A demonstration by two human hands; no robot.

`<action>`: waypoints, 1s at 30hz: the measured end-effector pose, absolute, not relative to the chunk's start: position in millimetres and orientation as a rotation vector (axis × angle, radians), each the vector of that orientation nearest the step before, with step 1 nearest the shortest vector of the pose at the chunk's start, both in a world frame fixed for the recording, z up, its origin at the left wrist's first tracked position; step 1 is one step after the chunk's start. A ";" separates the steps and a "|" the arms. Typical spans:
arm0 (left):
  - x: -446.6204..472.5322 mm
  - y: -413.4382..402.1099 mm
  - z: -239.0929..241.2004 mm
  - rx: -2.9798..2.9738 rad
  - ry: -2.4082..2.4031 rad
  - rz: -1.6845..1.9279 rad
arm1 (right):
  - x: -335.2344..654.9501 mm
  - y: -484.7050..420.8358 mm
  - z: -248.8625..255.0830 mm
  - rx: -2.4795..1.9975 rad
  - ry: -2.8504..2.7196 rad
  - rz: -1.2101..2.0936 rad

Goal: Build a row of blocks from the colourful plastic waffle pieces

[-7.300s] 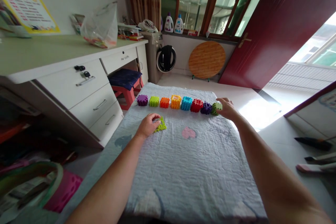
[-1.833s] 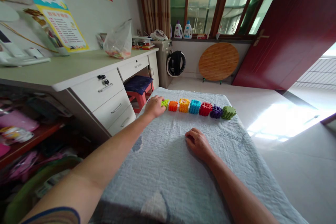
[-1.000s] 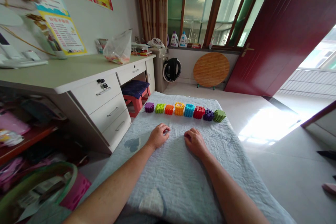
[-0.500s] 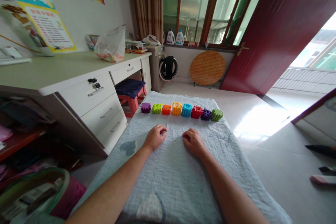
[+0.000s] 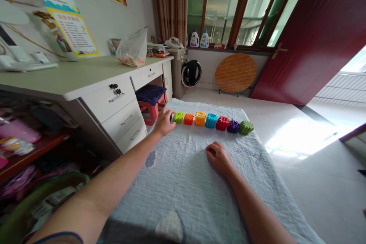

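A row of bumpy coloured cube blocks crosses the far part of the cloth. My left hand [image 5: 164,123] is at the row's left end, thumb in front and fingers behind, closed round the purple block [image 5: 170,117], which it mostly hides. To the right follow a lime green block [image 5: 178,117], an orange block [image 5: 188,119], a yellow block [image 5: 200,119], a light blue block [image 5: 211,121], a red block [image 5: 222,123], a dark purple block [image 5: 233,126] and a green block [image 5: 246,127]. Nearer me, my right hand [image 5: 219,155] rests on the cloth, fingers curled, holding nothing visible.
A pale blue quilted cloth [image 5: 183,183] covers the surface before me. On the left stands a desk [image 5: 94,72] with drawers and a plastic bag [image 5: 133,49]. A red stool [image 5: 151,108] is beside it. Behind are a washing machine [image 5: 178,68] and a round wooden tabletop [image 5: 236,72].
My left hand has moved forward and left from the bare cloth to the purple block at the row's end. My right hand stays resting on the cloth. The view has turned slightly left.
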State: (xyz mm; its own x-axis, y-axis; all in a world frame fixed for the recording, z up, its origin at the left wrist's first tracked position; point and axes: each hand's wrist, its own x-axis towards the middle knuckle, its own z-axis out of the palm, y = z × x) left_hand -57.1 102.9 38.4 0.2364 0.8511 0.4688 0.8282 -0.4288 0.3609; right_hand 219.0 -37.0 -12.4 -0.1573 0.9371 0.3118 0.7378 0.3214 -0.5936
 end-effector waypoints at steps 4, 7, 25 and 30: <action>-79.4 161.0 59.3 2.631 1.761 0.397 | 217.3 -36.7 -11.5 -1.486 -1.939 0.397; -80.6 187.9 60.9 2.593 1.720 -0.001 | 216.6 -36.2 -11.5 -1.491 -1.930 0.391; -81.2 122.8 52.6 2.467 1.535 0.123 | 217.5 -34.5 -12.7 -1.496 -1.917 0.393; -48.8 59.7 60.1 2.442 1.188 0.443 | 217.5 -34.5 -13.3 -1.508 -1.924 0.383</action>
